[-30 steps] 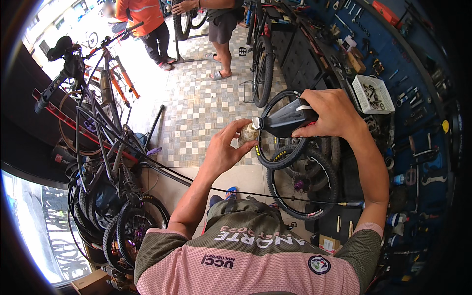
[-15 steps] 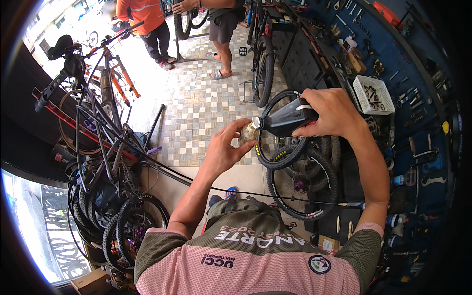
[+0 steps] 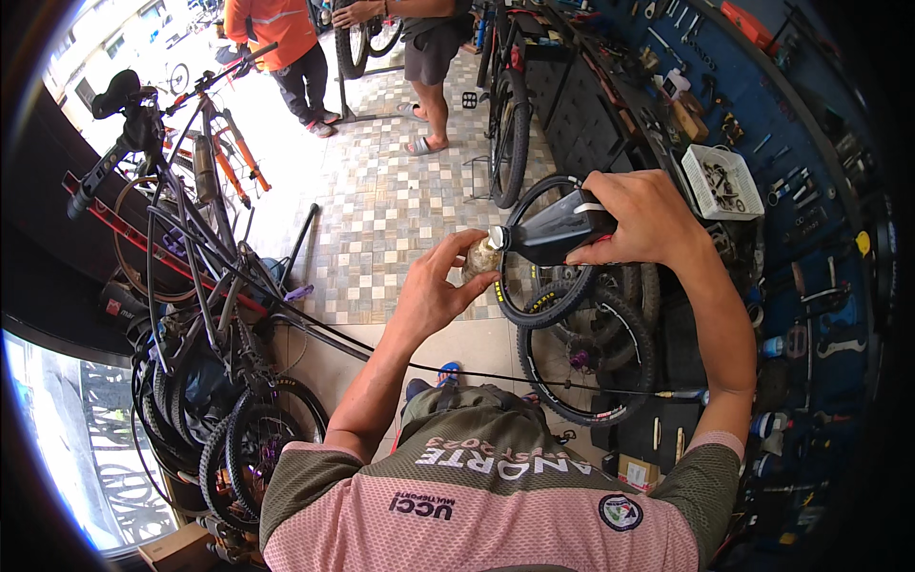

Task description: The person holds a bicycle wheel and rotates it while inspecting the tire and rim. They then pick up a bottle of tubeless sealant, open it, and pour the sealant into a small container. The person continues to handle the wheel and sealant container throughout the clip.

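In front of my chest, my right hand is wrapped round a black plastic bottle. The bottle is tipped on its side, neck pointing left. Its neck meets the mouth of a small clear bottle with a whitish top, which my left hand grips between thumb and fingers. The small bottle looks yellowish-brown inside. Whether liquid is running between the two is too small to make out.
Bicycle wheels lean below my right hand. A bike frame stands at the left, its long tube reaching toward my left forearm. Tools hang on the blue wall beside a white basket. Two people stand ahead near a bike.
Both hands and both bottles keep practically the same position. The view has shifted only slightly.
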`<state>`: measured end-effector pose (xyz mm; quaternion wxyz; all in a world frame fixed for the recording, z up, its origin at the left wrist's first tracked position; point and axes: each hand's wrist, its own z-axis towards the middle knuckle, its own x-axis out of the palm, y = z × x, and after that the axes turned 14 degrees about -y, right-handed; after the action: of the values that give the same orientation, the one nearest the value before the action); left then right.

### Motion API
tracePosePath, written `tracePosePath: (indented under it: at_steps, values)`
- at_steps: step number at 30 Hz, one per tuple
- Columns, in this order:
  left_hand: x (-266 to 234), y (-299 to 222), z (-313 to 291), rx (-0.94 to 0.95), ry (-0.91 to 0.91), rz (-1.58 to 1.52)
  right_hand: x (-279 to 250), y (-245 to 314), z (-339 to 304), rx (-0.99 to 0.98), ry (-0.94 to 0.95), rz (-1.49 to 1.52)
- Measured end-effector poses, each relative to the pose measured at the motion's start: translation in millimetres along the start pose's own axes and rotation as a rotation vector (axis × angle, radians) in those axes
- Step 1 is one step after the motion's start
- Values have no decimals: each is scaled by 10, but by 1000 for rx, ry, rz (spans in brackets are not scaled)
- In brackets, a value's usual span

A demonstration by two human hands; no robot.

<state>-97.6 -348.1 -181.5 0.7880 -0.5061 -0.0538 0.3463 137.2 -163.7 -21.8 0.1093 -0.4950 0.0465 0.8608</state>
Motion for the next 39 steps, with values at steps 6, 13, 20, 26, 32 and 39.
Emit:
tracePosePath:
  at_steps: [6, 13, 20, 26, 32, 39]
  values:
    - [5, 16, 2, 23, -7, 2, -1, 1, 0, 8, 9, -5]
    - [0, 13, 11, 27, -14, 10, 5, -7, 20, 0, 18, -14]
    - [-11, -4, 12, 3, -16, 13, 17, -13, 36, -8, 13, -8]
    - [-16, 25, 17, 12, -7, 10, 26, -18, 43, -15, 8, 0]
    - [-13, 23, 20, 41, -23, 10, 16, -15, 52, -13, 20, -7]
    - [-15, 28, 15, 35, -18, 2, 23, -14, 51, -13, 18, 2]
